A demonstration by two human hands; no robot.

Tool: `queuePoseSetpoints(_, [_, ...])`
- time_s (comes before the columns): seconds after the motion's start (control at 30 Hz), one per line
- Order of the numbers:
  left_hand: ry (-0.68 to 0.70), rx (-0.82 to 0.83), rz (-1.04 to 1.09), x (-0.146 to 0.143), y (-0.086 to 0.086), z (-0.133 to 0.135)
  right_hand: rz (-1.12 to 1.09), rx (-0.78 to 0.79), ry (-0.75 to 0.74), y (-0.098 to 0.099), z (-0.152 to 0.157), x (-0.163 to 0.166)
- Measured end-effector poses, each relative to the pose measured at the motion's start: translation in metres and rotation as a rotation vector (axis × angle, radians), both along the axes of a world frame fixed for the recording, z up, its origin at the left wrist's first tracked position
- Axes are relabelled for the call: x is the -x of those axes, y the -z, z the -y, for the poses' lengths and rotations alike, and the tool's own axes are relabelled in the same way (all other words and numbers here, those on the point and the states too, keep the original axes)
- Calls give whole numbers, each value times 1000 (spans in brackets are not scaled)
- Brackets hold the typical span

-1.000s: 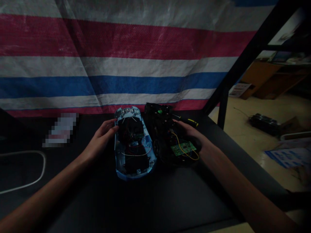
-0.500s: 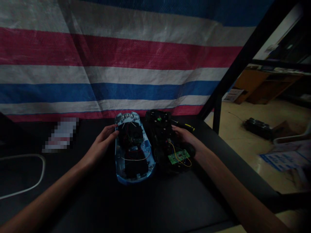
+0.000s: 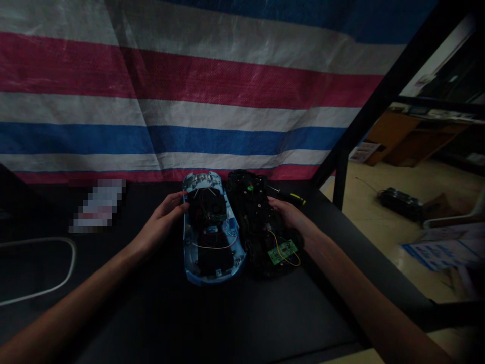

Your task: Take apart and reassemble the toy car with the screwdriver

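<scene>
A blue toy car shell (image 3: pixel 212 227) lies upside down on the black table (image 3: pixel 235 313), its wires and dark inner parts showing. Right beside it sits the black car chassis (image 3: pixel 257 217) with a green circuit board (image 3: pixel 282 251) and a yellow wire at its near end. My left hand (image 3: pixel 162 222) grips the shell's left edge, fingers curled on the rim. My right hand (image 3: pixel 290 217) holds the chassis by its right side.
A yellow-handled screwdriver (image 3: pixel 290 197) lies just behind my right hand. A white cable (image 3: pixel 56 283) loops at the left, near a blurred-out patch (image 3: pixel 100 205). A striped tarp (image 3: pixel 189 101) hangs behind. A black frame post (image 3: pixel 341 177) marks the table's right end, with open floor beyond.
The view shifted slightly. Both hands stay on the shell and the chassis, and the two parts lie a little closer together.
</scene>
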State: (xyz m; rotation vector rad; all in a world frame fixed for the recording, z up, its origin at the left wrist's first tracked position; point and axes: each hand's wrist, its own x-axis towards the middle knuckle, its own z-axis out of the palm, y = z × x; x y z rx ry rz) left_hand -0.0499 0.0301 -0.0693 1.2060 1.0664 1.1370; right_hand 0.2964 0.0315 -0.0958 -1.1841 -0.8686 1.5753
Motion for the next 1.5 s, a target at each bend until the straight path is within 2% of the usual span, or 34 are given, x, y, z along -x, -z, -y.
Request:
queuePoseSetpoints(0.7, [4,49,32,-4,-5,5,-32,53,58,-18,14,12])
queuePoseSetpoints(1.2, [-7,21,-2,-3,0,4,-28,68,77,-20,14,12])
queuePoseSetpoints(1.5, [-8,55,34,-7,-4,6,-31,48,68,-23,16,13])
